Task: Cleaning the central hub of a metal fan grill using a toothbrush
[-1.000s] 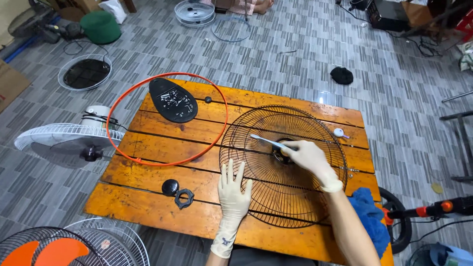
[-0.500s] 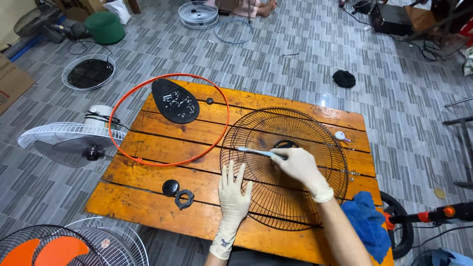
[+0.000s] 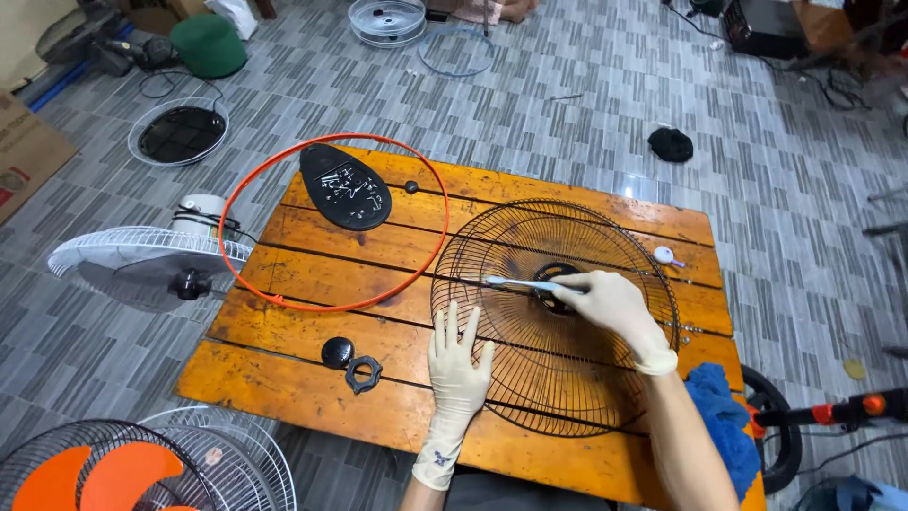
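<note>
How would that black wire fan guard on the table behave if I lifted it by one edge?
The black wire fan guard is probably light for its size, being thin open wires. It may flex or wobble, since the wires look slender. Its domed shape likely lets it rock or slide on the wooden table, which may be why the left hand presses it flat.

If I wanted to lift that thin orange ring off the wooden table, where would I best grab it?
Probably at the left arc of the thin orange ring, which hangs past the edge of the wooden table. Coming from the left, fingers could close over and under it; elsewhere it lies flat on the boards.
</note>
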